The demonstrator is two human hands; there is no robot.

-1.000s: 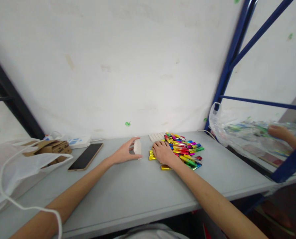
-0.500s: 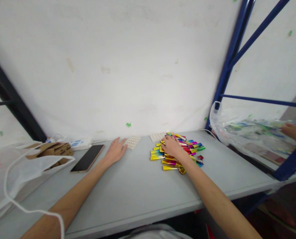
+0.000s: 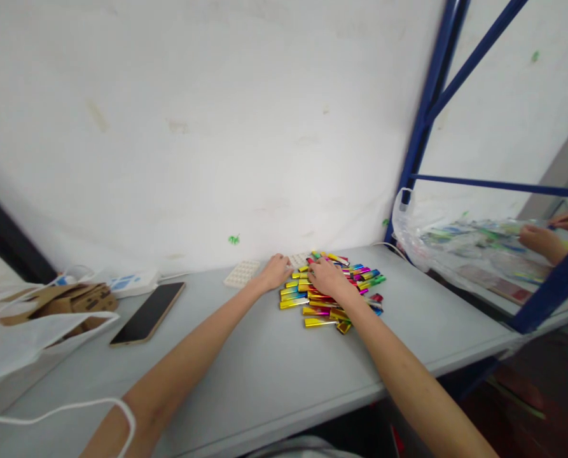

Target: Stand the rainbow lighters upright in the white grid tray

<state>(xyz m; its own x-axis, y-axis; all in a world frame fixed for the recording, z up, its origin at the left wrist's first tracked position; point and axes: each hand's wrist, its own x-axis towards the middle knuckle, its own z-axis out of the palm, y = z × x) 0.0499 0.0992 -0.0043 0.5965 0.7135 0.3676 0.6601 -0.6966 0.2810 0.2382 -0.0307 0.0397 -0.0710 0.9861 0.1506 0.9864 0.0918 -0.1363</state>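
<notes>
A pile of shiny, metallic-coloured narrow pieces (image 3: 319, 323) in yellow, blue, red, pink and green lies on the grey table. My right hand (image 3: 327, 278) rests on top of the pile, its fingers a little apart and bent down among the pieces. Just left of the pile is my left hand (image 3: 276, 272), fingers loosely bent and spread, with no piece visible in it. Behind the hands, a white gridded tray (image 3: 297, 259) shows partly by the wall. Another gridded tray (image 3: 242, 274) lies left of my left hand.
A phone (image 3: 149, 313) lies on the left, near a white power strip (image 3: 133, 282) and a white bag (image 3: 21, 343) holding a cardboard box (image 3: 86, 300). A blue metal post (image 3: 420, 133) stands right. Beyond it, a co-worker's hands (image 3: 544, 242) are over plastic-wrapped items.
My left hand has moved right, from beside the phone to the left edge of the pile. My right hand stays on the pile. The view has shifted slightly.
</notes>
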